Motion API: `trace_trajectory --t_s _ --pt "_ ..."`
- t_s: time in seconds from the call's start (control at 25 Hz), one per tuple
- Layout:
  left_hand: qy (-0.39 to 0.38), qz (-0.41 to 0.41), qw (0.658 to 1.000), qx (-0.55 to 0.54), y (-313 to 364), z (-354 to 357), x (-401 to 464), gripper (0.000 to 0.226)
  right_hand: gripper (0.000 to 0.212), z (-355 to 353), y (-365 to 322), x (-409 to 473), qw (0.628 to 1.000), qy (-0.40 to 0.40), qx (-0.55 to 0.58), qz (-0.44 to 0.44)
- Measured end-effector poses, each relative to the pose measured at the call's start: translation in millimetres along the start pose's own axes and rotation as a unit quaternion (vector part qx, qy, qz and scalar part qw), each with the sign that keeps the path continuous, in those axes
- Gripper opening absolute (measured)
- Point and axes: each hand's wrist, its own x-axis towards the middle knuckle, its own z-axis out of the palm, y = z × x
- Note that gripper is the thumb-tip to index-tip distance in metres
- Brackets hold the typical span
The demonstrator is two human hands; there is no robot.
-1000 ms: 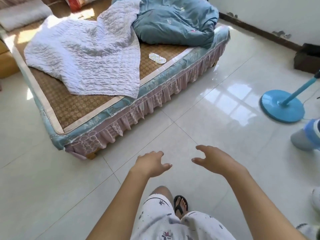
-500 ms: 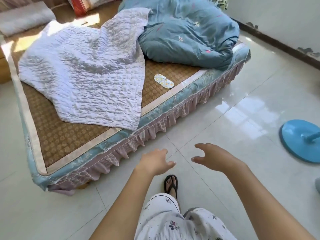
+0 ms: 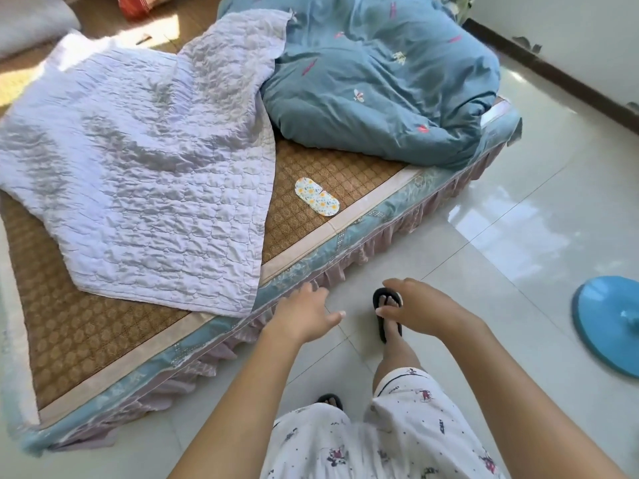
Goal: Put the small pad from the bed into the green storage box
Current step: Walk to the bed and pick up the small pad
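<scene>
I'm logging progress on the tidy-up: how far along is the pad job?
Done: nothing yet. The small pad lies flat on the woven mat near the bed's edge, untouched. In hand: both the left hand and right hand are open and empty, short of the bed. Left: grasp the pad and carry it to the green box, which is not in view.

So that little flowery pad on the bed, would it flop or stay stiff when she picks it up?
The small pad lies flat and thin on the woven mat, so it probably bends and weighs very little. It looks like printed fabric, so likely not slippery or fragile. Being flat, it should not roll.
</scene>
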Motion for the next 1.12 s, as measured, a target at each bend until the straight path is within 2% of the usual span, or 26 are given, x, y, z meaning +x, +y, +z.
trace_trajectory --t_s 0.16,0.32,0.52,0.64,0.8,1.12 --pt "0.006 -0.040 0.998 -0.041 31.8 -44.3 92.6 0.062 0.057 -70.7 34.0 90.0 0.998 -0.035 -0.039 -0.029" --pt "-0.002 -0.082 0.992 -0.100 65.2 -81.9 168.8 0.052 0.060 -139.1 58.0 168.4 0.988 -0.071 -0.114 -0.078" --pt "-0.011 -0.115 0.983 -0.143 74.1 -106.2 244.7 0.052 0.054 -185.2 71.5 262.0 0.972 -0.108 -0.177 -0.110" --pt "-0.007 -0.142 0.979 -0.147 56.6 -104.4 279.5 0.047 0.055 -176.8 69.4 306.8 0.969 -0.125 -0.167 -0.129" --pt "-0.022 -0.173 0.972 -0.155 19.8 -87.3 341.5 0.041 0.063 -123.2 58.8 386.8 0.957 -0.125 -0.196 -0.170" --pt "-0.077 -0.181 0.970 -0.142 -26.6 -7.8 414.9 0.041 0.084 -4.0 7.0 545.1 0.883 -0.101 -0.356 -0.290"
